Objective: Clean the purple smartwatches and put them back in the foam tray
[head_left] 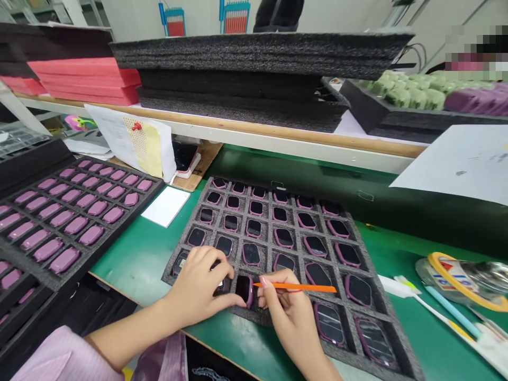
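A grey foam tray (387, 317) on the green table holds rows of watch-like pieces with dark screens and purple frames. My left hand (202, 283) curves over the tray's near left part, thumb and fingers apart, with its thumb tip at the lower edge of one purple-framed piece (243, 290). Pinched in my right hand (291, 307) is a thin orange stick (309, 287), whose left tip is beside that same piece. The fingers of my left hand partly cover the neighbouring compartments.
Another black tray (113, 233) with purple pieces lies at the left, beside a white card (165, 206). Black foam sheets (238, 55) and pink foam (87, 82) are stacked on the shelf (278, 138). At the right lie a tape roll (468, 280) and a light blue pen-like tool (452, 311).
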